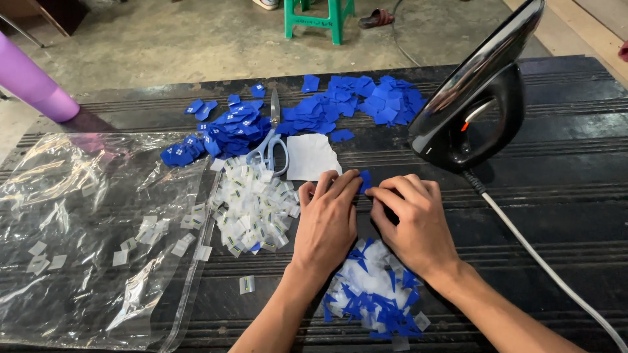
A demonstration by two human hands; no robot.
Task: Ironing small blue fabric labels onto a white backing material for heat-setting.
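Two hands meet at the centre of the frame over a small blue label [365,181]. The left hand [327,219] lies palm down, its fingertips touching the label's left edge, while the right hand [413,222] pinches the label's right side between thumb and forefinger — so the fingertips of both come together on it. The label is a flat, stiff-looking scrap of woven blue fabric, resting on the dark ribbed work surface [536,216].

Just below the wrists sits a heap of blue-and-white trimmings [376,294], thin and angular. To the left of the hands is a pile of small white folded tags [255,209], and further left a crinkled clear plastic bag [85,222] with a few tags on it. Above the hands lie a white paper piece [311,157], scissors with pale blue handles [271,145] and a wide scatter of blue labels [327,108]. At upper right a glossy black iron [481,98] stands upright — its white cord [543,261] trails to the lower right.
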